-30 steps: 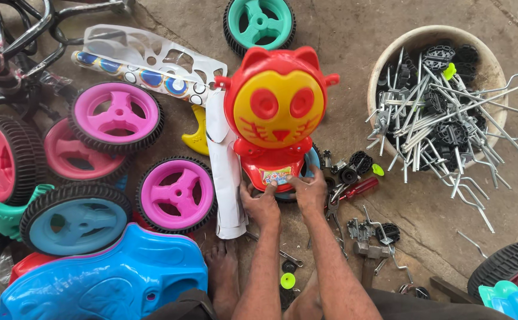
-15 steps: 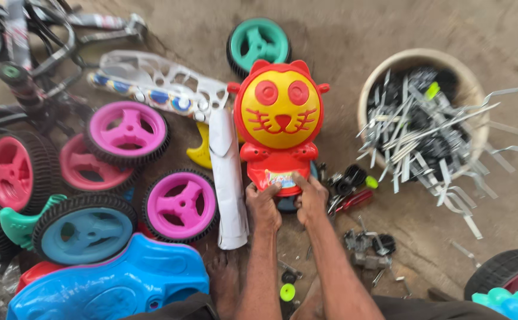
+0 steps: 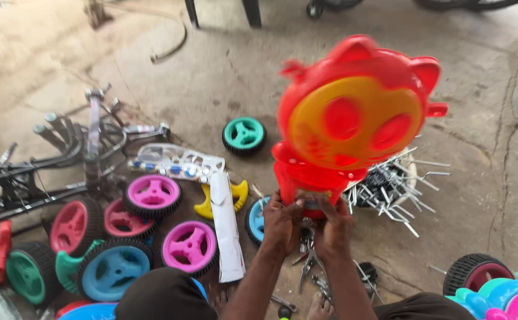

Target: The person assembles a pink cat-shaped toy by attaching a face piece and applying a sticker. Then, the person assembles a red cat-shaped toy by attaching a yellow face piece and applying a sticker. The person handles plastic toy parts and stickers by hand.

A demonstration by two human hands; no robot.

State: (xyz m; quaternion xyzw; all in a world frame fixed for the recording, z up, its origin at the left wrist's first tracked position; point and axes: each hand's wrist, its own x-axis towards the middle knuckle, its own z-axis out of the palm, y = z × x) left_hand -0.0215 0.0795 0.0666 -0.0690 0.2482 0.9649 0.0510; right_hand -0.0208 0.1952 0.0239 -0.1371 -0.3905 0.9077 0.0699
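I hold the red and yellow cat-face toy panel [image 3: 354,121] up off the concrete floor [image 3: 496,178], gripping its red base from below — my left hand [image 3: 282,224] and right hand [image 3: 334,228] sit close together, both clamped on it. The panel tilts and hides much of the tub of metal rods [image 3: 392,184] behind it. To the left on the floor lie purple wheels [image 3: 189,246], a blue wheel [image 3: 112,269], a teal wheel [image 3: 244,135] and a white plastic strip [image 3: 227,234] — pliers [image 3: 307,266] lie just below my hands.
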